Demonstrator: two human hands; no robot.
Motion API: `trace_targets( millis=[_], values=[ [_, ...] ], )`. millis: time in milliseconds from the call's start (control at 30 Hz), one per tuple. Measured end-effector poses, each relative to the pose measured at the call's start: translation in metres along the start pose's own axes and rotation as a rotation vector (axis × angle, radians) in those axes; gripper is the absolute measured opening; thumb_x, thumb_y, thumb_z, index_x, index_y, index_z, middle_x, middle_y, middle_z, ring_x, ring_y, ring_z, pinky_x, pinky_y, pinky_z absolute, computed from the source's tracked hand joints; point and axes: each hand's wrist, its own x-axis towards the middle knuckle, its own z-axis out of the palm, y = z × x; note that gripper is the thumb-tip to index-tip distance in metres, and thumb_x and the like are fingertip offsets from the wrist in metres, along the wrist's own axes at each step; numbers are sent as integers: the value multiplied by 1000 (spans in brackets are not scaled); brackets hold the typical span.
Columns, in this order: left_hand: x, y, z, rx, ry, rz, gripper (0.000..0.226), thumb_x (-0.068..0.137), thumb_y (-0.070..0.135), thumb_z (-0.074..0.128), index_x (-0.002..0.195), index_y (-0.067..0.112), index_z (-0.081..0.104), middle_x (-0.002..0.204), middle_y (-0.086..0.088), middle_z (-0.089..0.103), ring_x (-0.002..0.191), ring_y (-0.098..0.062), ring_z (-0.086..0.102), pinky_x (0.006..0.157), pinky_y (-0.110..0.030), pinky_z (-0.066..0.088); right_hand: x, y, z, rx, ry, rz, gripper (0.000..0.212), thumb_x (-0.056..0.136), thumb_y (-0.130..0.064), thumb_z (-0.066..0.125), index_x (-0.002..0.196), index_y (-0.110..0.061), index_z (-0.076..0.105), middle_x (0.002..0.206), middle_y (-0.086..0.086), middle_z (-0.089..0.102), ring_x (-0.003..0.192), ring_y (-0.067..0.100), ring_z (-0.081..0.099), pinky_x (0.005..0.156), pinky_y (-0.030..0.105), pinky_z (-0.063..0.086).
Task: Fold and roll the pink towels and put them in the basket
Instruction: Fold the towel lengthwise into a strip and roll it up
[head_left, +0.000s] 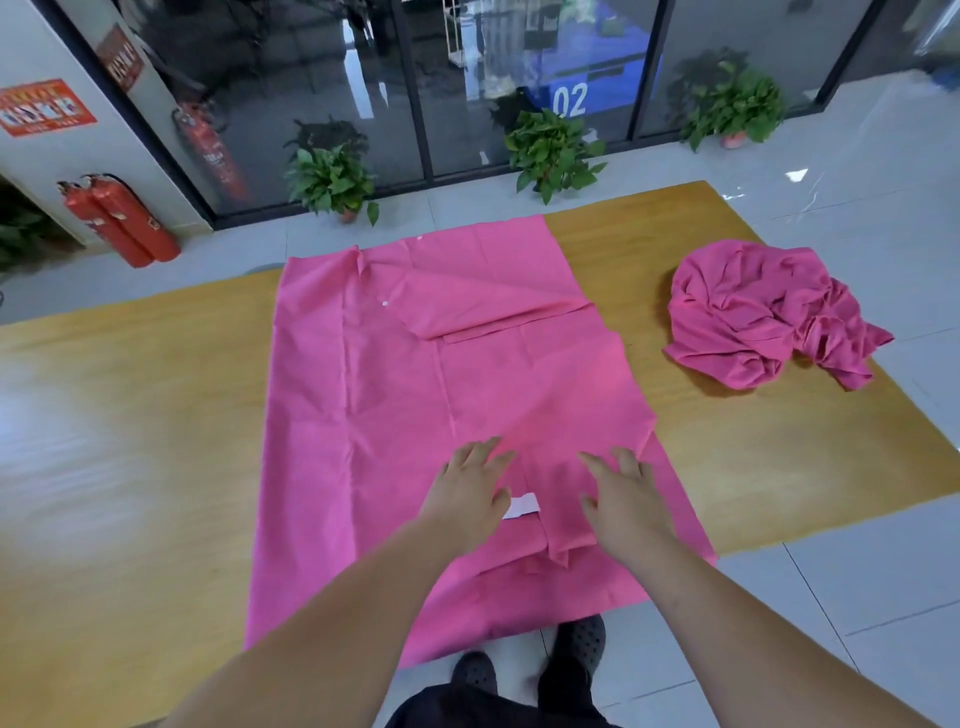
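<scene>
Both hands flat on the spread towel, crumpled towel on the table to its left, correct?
No. The head view shows the crumpled towel on the table to the right of the spread towel, not left. The left hand and right hand do lie flat on it.

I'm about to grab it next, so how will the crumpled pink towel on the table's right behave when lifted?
Probably floppy: the crumpled towel lies in loose soft folds, so it should sag and unfurl. Likely light, since the cloth looks thin. Pushed on the glossy table, it may bunch or slide.
</scene>
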Motion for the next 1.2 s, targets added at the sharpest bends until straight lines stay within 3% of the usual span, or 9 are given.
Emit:
trace_targets(
  millis=[167, 267, 533, 667, 767, 900, 967, 1100, 1200],
  values=[
    [-33, -14, 14, 13, 38, 51, 59, 102, 30, 48, 160, 31, 36, 172, 3, 20, 158, -28, 14, 128, -46, 19, -32, -29, 26, -58, 29, -47, 62, 96, -59, 60, 151, -35, 45, 137, 2, 39, 128, 24, 38, 94, 39, 53],
    [-50, -20, 22, 17, 36, 77, 60, 104, 32, 46, 161, 32, 32, 173, 4, 17, 159, -27, 11, 129, -46, 16, -45, -43, 38, -89, 14, -29, 66, 93, -66, 60, 148, -33, 47, 133, 1, 45, 125, 24, 41, 95, 39, 51],
    [-84, -23, 34, 9, 62, 121, 58, 105, 32, 47, 161, 33, 32, 172, 5, 19, 159, -26, 11, 130, -44, 14, -60, -53, 42, -113, 63, 52, 30, 103, -28, 55, 132, -27, 60, 114, -2, 60, 107, 21, 57, 80, 35, 51],
    [-94, -19, 38, 11, 84, 160, 57, 101, 34, 53, 157, 36, 40, 170, 3, 25, 157, -29, 16, 127, -48, 22, -66, -51, 40, -65, 119, 97, 33, 97, -22, 57, 129, -29, 65, 111, -1, 65, 103, 25, 62, 76, 35, 49],
    [-101, -12, 41, 36, 114, 198, 53, 98, 42, 55, 150, 39, 47, 167, 1, 30, 155, -30, 19, 125, -48, 27, -68, -48, 37, 120, 191, 159, 31, 90, -22, 62, 119, -30, 72, 110, -3, 69, 101, 26, 65, 77, 36, 52],
    [-105, 3, 41, 101, 149, 199, 51, 91, 52, 61, 141, 41, 55, 163, 0, 35, 153, -30, 25, 123, -48, 28, -68, -42, 23, 564, 283, 291, 8, 88, -28, 69, 94, -26, 74, 84, -13, 71, 87, 19, 69, 68, 31, 47],
    [-107, 14, 39, 160, 175, 165, 51, 86, 54, 67, 134, 35, 62, 159, -2, 41, 149, -31, 32, 121, -49, 33, -70, -38, 13, 804, 335, 331, 7, 88, -30, 69, 86, -24, 74, 79, -8, 74, 83, 21, 72, 72, 38, 56],
    [-107, 35, 40, 223, 268, 20, 30, 79, 43, 80, 104, 27, 75, 142, -3, 57, 134, -32, 49, 112, -48, 43, -79, -21, -6, 1245, 350, 400, 7, 89, -18, 66, 86, -17, 73, 81, 6, 77, 75, 18, 72, 69, 40, 57],
    [-108, 38, 40, 250, 308, -34, 30, 70, 33, 87, 96, 25, 74, 137, -1, 60, 131, -31, 49, 111, -48, 42, -84, -1, -6, 1351, 365, 469, 8, 86, -22, 70, 85, -14, 72, 77, 3, 74, 78, 16, 72, 68, 36, 58]
  ],
)
